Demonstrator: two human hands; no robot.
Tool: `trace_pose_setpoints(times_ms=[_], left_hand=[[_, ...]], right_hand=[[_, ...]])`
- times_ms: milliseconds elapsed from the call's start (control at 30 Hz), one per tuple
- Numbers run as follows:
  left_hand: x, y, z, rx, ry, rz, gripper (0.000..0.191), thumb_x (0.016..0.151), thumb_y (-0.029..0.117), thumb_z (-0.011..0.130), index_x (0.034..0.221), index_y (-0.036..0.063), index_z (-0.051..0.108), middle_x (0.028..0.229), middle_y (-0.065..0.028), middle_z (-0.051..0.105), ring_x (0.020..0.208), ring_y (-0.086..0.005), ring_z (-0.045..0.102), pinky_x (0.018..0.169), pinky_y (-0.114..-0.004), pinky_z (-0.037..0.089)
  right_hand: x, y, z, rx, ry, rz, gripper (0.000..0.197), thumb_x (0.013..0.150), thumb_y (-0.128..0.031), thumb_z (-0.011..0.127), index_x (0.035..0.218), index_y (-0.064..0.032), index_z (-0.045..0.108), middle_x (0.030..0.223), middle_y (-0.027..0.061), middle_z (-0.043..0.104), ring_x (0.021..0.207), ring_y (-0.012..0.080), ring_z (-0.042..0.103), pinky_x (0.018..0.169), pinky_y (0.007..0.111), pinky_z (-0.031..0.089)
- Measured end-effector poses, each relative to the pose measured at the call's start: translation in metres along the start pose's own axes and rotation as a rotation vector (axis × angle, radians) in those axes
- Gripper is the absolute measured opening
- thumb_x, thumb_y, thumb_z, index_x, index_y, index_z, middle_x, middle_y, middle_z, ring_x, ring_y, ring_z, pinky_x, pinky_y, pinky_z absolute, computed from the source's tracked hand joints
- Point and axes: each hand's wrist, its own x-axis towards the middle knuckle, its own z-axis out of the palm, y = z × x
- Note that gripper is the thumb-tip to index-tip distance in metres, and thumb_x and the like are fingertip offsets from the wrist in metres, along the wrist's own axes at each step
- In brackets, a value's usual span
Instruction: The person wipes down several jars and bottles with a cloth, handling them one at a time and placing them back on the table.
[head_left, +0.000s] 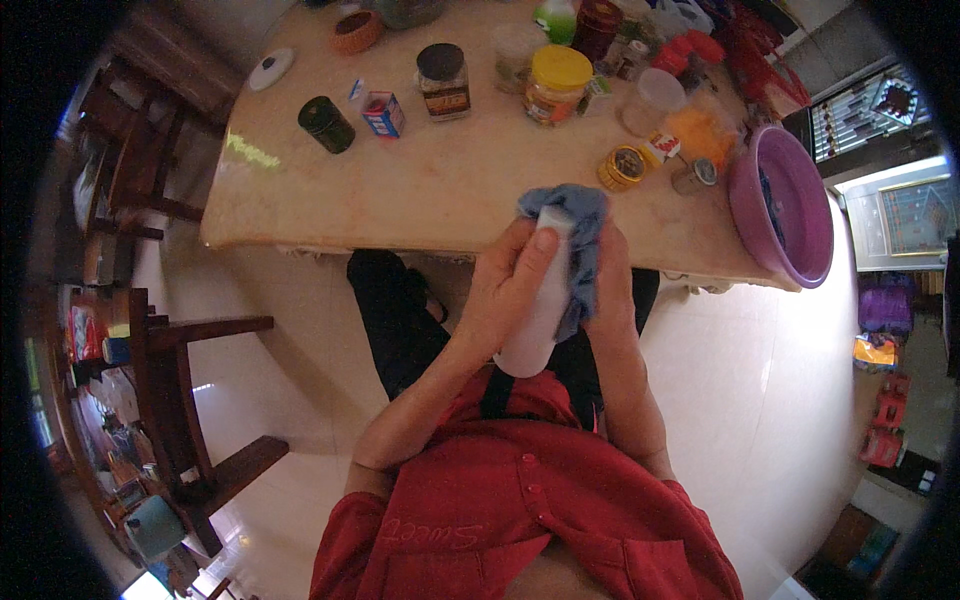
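Observation:
A white bottle-like container (534, 322) is held tilted over my lap at the table's near edge. My left hand (510, 277) grips its side, with the thumb near its upper end. My right hand (611, 277) holds a crumpled blue-grey cloth (581, 225) against the container's right side and around its top. The cloth hides part of the container and most of my right fingers. Beyond my hands, on the table, are a small yellow basket-like container (622, 167), a small glass jar (694, 176) and a yellow-lidded plastic jar (556, 86).
The pale table (390, 202) also bears a dark green tin (327, 124), a small blue and red box (383, 115), a black-lidded jar (444, 82) and a white lid (271, 70). A purple basin (784, 206) with dark cloth inside stands at the right edge. Wooden chairs (172, 375) stand left.

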Motion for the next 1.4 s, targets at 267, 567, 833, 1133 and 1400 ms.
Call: trace_pose_setpoints(times_ms=[267,567,833,1133,1400], left_hand=[[0.003,-0.003,-0.012,-0.144,0.146,0.004,0.032,0.093,0.034,0.044,0.092,0.0046,0.056,0.078,0.0034,0.049,0.071,-0.0038,0.041,0.062,-0.019,0.036],[0.013,0.017,-0.015,-0.392,0.295,-0.058,0.032,0.093,0.037,0.043,0.084,0.0080,0.052,0.074,0.0048,0.047,0.068,-0.0036,0.041,0.060,-0.019,0.035],[0.009,0.010,-0.013,-0.346,0.342,0.053,0.027,0.094,0.030,0.042,0.086,0.0070,0.053,0.073,0.0066,0.045,0.067,-0.0029,0.040,0.058,-0.019,0.035],[0.009,0.022,-0.034,-0.559,0.033,0.026,0.046,0.091,0.045,0.038,0.097,0.0027,0.053,0.089,-0.0095,0.059,0.081,-0.0165,0.057,0.072,-0.028,0.047],[0.029,0.013,-0.037,-0.777,-0.235,0.343,0.066,0.086,0.062,0.027,0.107,0.0025,0.046,0.093,-0.0143,0.055,0.083,-0.0268,0.058,0.074,-0.038,0.047]], right_hand=[[-0.036,0.010,0.016,-0.314,-0.001,-0.040,0.039,0.087,-0.023,0.051,0.118,-0.0003,0.046,0.109,0.0131,0.052,0.098,0.0217,0.049,0.087,0.033,0.039],[-0.051,0.037,0.020,-1.087,-0.185,-0.809,0.048,0.079,-0.018,0.057,0.120,0.0032,0.041,0.125,0.0301,0.035,0.112,0.0511,0.034,0.096,0.051,0.030],[-0.030,0.015,0.018,-0.504,-0.176,-0.319,0.052,0.091,-0.030,0.044,0.127,0.0057,0.033,0.114,0.0242,0.050,0.103,0.0340,0.052,0.091,0.036,0.037],[-0.031,0.048,-0.014,-0.410,-0.159,0.041,0.039,0.092,-0.032,0.043,0.112,0.0010,0.051,0.097,0.0129,0.058,0.091,0.0181,0.052,0.079,0.029,0.041],[-0.050,0.056,-0.011,0.474,-0.128,0.178,0.046,0.090,-0.030,0.047,0.123,0.0011,0.040,0.113,0.0122,0.052,0.103,0.0205,0.050,0.093,0.029,0.034]])
